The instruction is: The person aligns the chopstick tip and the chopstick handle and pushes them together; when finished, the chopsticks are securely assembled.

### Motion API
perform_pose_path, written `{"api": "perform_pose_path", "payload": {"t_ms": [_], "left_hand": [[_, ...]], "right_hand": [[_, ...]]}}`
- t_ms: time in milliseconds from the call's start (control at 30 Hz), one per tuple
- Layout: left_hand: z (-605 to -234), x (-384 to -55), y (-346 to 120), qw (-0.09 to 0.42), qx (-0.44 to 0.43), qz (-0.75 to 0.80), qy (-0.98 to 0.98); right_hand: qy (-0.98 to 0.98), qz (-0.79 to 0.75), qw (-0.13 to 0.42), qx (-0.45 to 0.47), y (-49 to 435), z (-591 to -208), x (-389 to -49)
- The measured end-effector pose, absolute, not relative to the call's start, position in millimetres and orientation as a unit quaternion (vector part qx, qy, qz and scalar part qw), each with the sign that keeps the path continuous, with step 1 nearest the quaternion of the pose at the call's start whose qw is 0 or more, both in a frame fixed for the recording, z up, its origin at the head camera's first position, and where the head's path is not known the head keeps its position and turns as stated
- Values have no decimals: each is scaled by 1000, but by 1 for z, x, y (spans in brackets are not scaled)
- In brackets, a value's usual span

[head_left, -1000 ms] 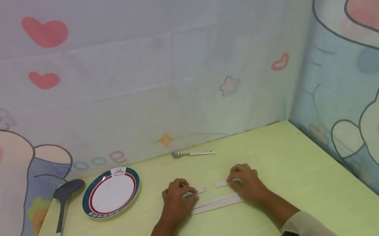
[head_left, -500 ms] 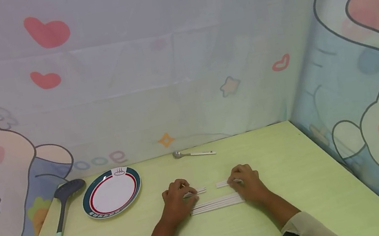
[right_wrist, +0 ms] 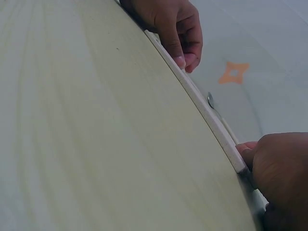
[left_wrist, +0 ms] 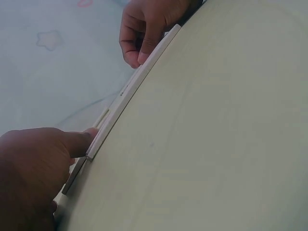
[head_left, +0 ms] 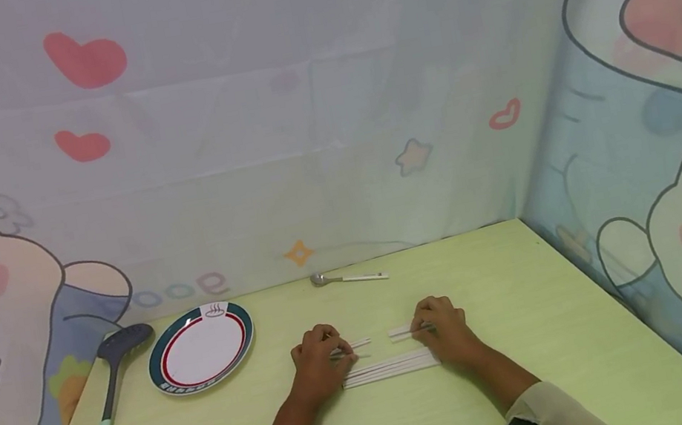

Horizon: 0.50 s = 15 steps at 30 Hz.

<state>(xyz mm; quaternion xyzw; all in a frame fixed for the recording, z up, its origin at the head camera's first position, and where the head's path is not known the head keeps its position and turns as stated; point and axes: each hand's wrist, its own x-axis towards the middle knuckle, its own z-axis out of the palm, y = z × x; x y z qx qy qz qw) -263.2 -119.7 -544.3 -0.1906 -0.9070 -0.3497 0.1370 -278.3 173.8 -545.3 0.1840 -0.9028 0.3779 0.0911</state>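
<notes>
My left hand (head_left: pixel 318 360) pinches thin white sticks (head_left: pixel 360 343) whose ends stick out to the right, one thin grey tip lying apart below them. Opposite it, my right hand (head_left: pixel 443 331) pinches short-showing white sticks (head_left: pixel 399 333) that point left. A gap separates the two sets. Nearer the body, a row of longer white sticks (head_left: pixel 390 367) lies side by side on the table between the hands. In the left wrist view a white stick (left_wrist: pixel 132 94) runs between both hands. Fingers hide much of the held sticks, so their exact kind is unclear.
A white plate with a dark green rim (head_left: pixel 160 370) sits at the left on the pale green table (head_left: pixel 580 345). Left of it lies a black slotted turner (head_left: pixel 112 375) with a mint handle. A small spoon (head_left: pixel 352 277) with a white handle lies near the back cloth.
At my left fingers, a thin grey tip has separated downward from the other sticks. My right fingers have shifted very slightly. The row, plate, turner and spoon stay put.
</notes>
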Motion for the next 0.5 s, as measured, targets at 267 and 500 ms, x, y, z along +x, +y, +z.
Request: {"api": "perform_pose_path", "payload": {"t_ms": [267, 500], "left_hand": [[-546, -264, -121, 127, -188, -343, -912], [-544, -265, -119, 132, -188, -334, -914]], "right_hand": [[-909, 367, 84, 177, 175, -547, -281], [-902, 393, 91, 152, 173, -548, -280]]}}
